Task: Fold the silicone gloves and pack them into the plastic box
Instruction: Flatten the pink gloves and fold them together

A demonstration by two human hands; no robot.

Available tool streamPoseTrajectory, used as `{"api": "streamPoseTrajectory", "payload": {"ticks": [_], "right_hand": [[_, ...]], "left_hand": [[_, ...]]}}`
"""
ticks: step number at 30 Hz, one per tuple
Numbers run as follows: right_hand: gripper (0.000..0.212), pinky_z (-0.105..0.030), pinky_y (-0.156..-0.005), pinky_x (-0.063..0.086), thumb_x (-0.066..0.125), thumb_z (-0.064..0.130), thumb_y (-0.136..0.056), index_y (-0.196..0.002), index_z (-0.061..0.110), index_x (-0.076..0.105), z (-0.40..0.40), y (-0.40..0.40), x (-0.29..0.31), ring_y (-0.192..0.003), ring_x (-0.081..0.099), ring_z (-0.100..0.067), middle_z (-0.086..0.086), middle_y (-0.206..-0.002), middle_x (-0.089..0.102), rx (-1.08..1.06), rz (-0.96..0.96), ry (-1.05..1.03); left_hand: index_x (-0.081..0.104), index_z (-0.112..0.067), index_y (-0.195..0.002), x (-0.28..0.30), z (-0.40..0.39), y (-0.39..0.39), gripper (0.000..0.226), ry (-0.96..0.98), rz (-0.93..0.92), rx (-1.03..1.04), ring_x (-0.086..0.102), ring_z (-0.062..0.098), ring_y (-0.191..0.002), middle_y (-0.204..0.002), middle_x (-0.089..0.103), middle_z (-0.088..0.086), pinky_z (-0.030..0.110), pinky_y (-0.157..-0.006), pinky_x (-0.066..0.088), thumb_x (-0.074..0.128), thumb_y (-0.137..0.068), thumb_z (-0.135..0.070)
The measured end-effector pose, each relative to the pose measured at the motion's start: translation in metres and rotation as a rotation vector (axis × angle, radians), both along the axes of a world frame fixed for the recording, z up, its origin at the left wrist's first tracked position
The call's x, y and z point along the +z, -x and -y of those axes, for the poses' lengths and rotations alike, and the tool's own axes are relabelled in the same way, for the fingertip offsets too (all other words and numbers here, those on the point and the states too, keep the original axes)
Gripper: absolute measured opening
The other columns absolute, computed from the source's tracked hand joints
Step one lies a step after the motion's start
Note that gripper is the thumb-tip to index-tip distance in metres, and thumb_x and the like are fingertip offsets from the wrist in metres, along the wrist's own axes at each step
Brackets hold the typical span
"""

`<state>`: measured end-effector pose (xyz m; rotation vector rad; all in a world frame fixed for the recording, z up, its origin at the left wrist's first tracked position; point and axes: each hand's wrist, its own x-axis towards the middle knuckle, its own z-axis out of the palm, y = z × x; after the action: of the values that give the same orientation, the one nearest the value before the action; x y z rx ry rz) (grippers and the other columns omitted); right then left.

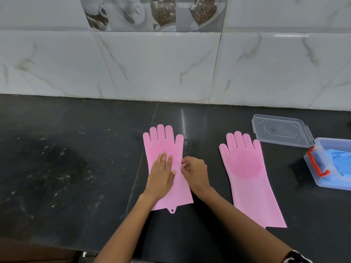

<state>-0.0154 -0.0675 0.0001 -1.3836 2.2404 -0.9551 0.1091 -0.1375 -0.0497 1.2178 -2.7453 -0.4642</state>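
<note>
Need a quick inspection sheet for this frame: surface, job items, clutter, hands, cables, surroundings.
Surface: dark stone counter, pale scuffs on its left part.
Job's things: left pink glove flat, fingers toward the wall; right pink glove flat, untouched; plastic box open, blue items inside, red latch; clear lid lying behind it.
Clutter: nothing seen.
Grippers: left hand pressed flat on the left glove; right hand curled, pinching that glove's right edge.
Cables: nothing seen.
Surroundings: marble-look wall tiles, cup-print tiles above.
</note>
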Motion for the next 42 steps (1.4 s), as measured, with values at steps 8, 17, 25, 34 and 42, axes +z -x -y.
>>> {"api": "streamPoseTrajectory", "payload": {"ticks": [8, 17, 25, 34, 42], "right_hand": [[0.015, -0.013, -0.069, 0.044, 0.066, 0.011, -0.084, -0.099, 0.012, 0.069, -0.089, 0.035, -0.018, -0.075, 0.06, -0.01, -0.001, -0.092, 0.07, -0.132, 0.016, -0.046], [0.027, -0.021, -0.054, 0.027, 0.057, 0.019, -0.09, -0.069, 0.015, 0.042, -0.026, 0.039, -0.013, -0.062, 0.041, -0.016, -0.001, -0.07, 0.048, -0.283, -0.078, -0.064], [0.011, -0.038, -0.064, 0.052, 0.054, -0.001, -0.084, -0.077, -0.001, 0.061, -0.016, 0.057, -0.016, -0.07, 0.058, -0.028, -0.014, -0.074, 0.064, -0.345, -0.074, -0.003], [0.029, -0.04, -0.096, 0.047, 0.056, 0.011, -0.091, -0.12, 0.01, 0.062, -0.076, 0.098, -0.024, -0.117, 0.055, -0.028, -0.009, -0.128, 0.06, -0.207, -0.321, 0.034], [0.05, -0.05, -0.117, 0.003, 0.029, 0.039, -0.1, -0.148, 0.035, 0.015, -0.096, 0.126, -0.046, -0.147, -0.001, -0.023, -0.001, -0.16, 0.003, -0.045, -0.439, -0.35]], "left_hand": [[-0.007, -0.015, -0.149, 0.0, -0.07, 0.031, 0.06, 0.043, 0.004, -0.182, -0.021, 0.028, -0.143, -0.156, -0.018, 0.012, 0.038, -0.113, -0.019, 0.023, -0.102, -0.037], [0.008, -0.014, -0.151, 0.006, -0.046, 0.025, 0.053, 0.084, -0.048, -0.046, -0.004, 0.022, -0.147, -0.16, -0.002, 0.01, 0.029, -0.115, -0.008, 0.021, -0.103, -0.033], [-0.003, -0.013, -0.15, 0.003, -0.048, 0.038, 0.058, 0.095, 0.011, -0.089, -0.009, 0.025, -0.147, -0.159, -0.008, 0.012, 0.031, -0.115, -0.012, 0.018, -0.103, -0.037], [0.001, -0.012, -0.151, 0.004, -0.048, 0.055, 0.056, 0.147, 0.063, -0.09, -0.006, 0.028, -0.147, -0.16, -0.004, 0.009, 0.039, -0.117, -0.007, 0.017, -0.102, -0.034], [-0.006, -0.025, -0.15, -0.004, -0.06, 0.07, 0.059, 0.076, 0.02, -0.157, -0.012, 0.022, -0.146, -0.159, -0.012, -0.001, 0.039, -0.114, -0.014, 0.021, -0.1, -0.043]]}}
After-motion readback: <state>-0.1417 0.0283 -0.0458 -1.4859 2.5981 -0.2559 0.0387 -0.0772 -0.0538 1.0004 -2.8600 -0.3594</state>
